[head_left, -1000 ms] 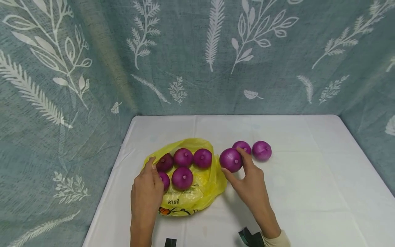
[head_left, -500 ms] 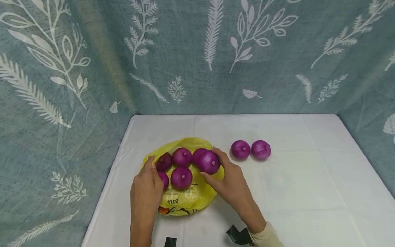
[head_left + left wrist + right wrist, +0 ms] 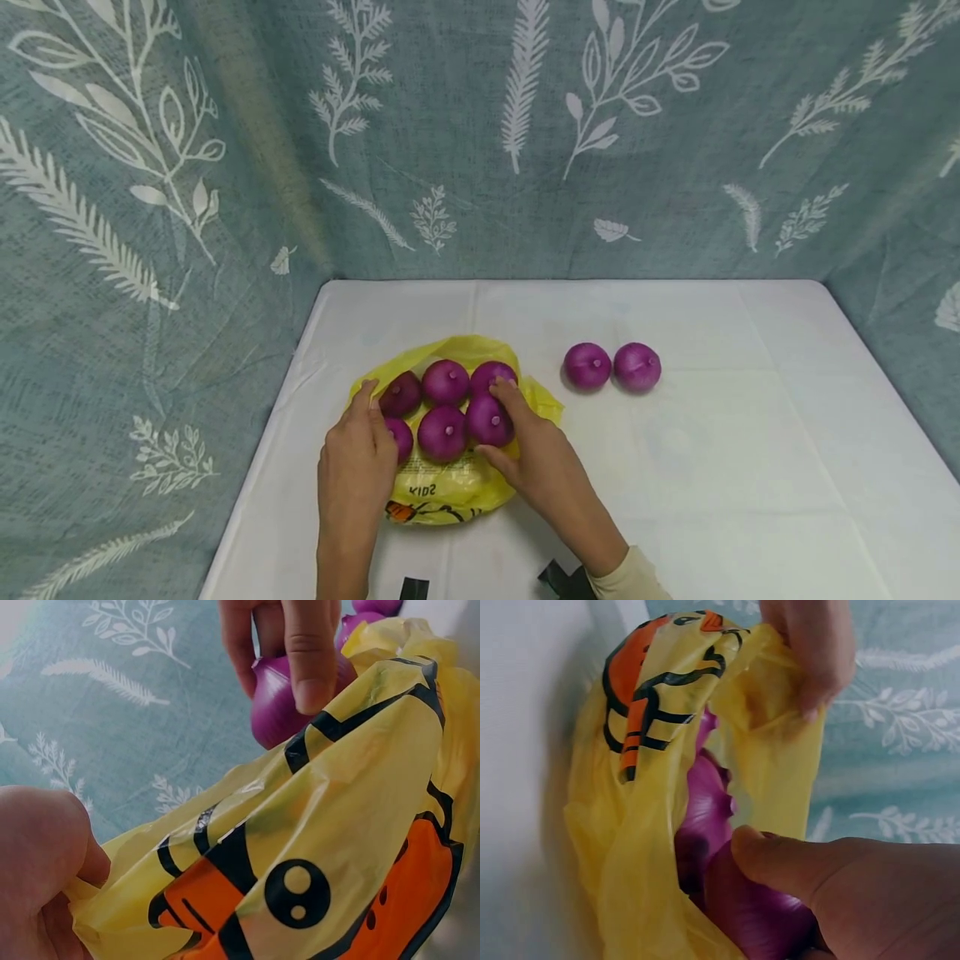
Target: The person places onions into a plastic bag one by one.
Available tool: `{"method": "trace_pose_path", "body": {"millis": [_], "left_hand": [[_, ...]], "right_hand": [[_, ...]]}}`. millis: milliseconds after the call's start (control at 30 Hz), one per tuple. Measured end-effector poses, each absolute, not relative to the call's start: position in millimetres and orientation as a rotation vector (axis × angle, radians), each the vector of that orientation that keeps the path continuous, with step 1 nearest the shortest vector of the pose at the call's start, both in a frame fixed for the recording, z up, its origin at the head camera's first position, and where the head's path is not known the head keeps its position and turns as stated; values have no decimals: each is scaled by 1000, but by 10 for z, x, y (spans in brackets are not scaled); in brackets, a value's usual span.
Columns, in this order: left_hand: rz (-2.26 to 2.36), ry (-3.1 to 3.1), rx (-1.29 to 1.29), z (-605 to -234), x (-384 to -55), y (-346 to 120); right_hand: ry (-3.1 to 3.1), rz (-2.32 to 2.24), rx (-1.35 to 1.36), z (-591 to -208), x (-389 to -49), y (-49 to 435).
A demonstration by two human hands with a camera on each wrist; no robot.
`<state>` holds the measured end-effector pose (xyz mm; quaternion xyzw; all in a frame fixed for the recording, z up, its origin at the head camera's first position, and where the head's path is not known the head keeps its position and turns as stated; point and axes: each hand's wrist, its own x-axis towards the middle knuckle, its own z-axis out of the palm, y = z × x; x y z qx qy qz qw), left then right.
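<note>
Gripping onion and yellow bag

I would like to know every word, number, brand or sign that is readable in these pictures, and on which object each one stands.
"KIDS": on the yellow bag, in the head view; the letters look flipped.
Small print just above it, also on the bag: too small to read.
No other words or numbers can be read; the wrist views show only cartoon artwork on the bag.
</note>
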<state>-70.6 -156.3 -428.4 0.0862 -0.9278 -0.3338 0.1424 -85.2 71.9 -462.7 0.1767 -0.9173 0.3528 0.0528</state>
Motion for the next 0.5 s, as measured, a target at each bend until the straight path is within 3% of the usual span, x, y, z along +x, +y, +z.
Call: {"method": "trace_pose_path", "body": {"millis": [500], "left_hand": [[-972,-2702,250,-4284,-716,-1539]], "right_hand": [[-2810,984,548,-4742,-798,738]]}}
